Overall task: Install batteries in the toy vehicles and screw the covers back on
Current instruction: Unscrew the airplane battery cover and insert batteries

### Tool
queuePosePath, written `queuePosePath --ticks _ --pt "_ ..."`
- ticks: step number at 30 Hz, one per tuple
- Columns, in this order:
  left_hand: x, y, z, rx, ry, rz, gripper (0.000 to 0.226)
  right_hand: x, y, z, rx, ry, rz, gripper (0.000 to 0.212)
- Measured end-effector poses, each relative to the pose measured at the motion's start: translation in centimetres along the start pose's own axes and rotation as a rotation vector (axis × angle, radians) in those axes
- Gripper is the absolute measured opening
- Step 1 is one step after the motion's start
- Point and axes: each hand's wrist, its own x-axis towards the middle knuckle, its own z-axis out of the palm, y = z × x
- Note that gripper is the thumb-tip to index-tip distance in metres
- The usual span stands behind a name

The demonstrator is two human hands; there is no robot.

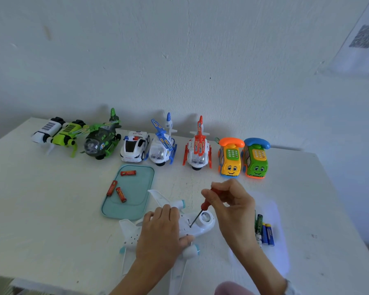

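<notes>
At the near edge of the worktop (pixel 51 209), a white toy airplane (pixel 200 225) is laid belly-up and is pinned by the left hand (pixel 161 231), whose fingers are curled over the fuselage. A red-handled screwdriver (pixel 200 209) is pinched by the fingertips of the right hand (pixel 234 205), and its tip is set against the underside of the airplane. A cover screw is judged to be in work; whether the batteries are already fitted cannot be told.

Just right of the airplane, near the right wrist, a small group of blue and green batteries (pixel 264 231) is laid on the worktop. To the left, beyond the airplane, three red batteries (pixel 119 188) are held in a teal tray (pixel 145 184).

Along the far edge, a row of toys is lined up: a white and green robot toy (pixel 55 133), a green helicopter (pixel 100 139), a police car (pixel 134 147), a blue helicopter (pixel 162 145), a red helicopter (pixel 197 150), and two phone-shaped cars (pixel 243 158). Their battery status cannot be determined.

The worktop is white and lightly scuffed. It is set against a plain white wall (pixel 179 50), on which a sheet with a printed code (pixel 364 37) is fixed at upper right.
</notes>
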Motion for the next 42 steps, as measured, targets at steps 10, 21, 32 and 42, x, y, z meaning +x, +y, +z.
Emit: queuePosePath --ticks 10,21,32,42 --pt "0.0 -0.3 -0.4 0.085 -0.039 0.033 0.064 -0.9 0.6 0.1 0.053 -0.026 0.012 0.02" --pt "-0.3 -0.1 -0.7 0.062 -0.082 0.045 0.059 -1.2 1.0 0.4 -0.289 -0.207 -0.072 0.043" --pt "0.2 -0.3 -0.4 0.079 -0.116 -0.012 0.062 -1.7 2.5 0.6 -0.252 0.043 0.0 0.048" --pt "0.2 -0.3 -0.9 0.061 -0.119 0.011 0.055 -1.4 3.9 0.4 0.003 0.142 0.459 0.038"
